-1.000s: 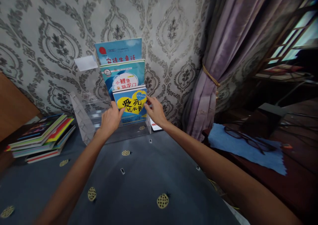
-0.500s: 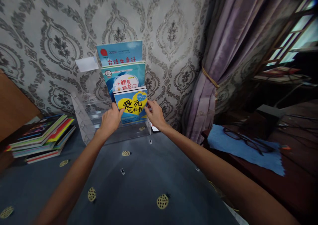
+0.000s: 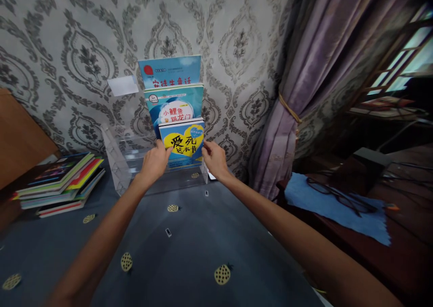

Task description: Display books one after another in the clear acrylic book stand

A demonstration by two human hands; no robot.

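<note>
A blue book with a yellow heart on its cover (image 3: pixel 182 146) stands upright in the front of a clear tiered book stand (image 3: pixel 117 162). My left hand (image 3: pixel 156 161) grips its left edge, thumb across the cover and fingers partly hidden behind. At the right edge, my right hand (image 3: pixel 215 159) has its fingers closed around the book's side. Behind it, one tier up, stands a teal book with a white circle (image 3: pixel 174 104). Higher still at the back is a light-blue book with red lettering (image 3: pixel 171 70).
A stack of books (image 3: pixel 61 180) lies left of the stand, near a brown board (image 3: pixel 23 140). White paper (image 3: pixel 122 86) shows against the patterned wall. Glasses (image 3: pixel 341 194) rest on a blue cloth (image 3: pixel 334 212) at right, below a tied purple curtain (image 3: pixel 304 81).
The view has shifted slightly, so the scene sits a little farther right. Both hands stay at the sides of the yellow-heart book, which looks nearly unmoved in the stand.
</note>
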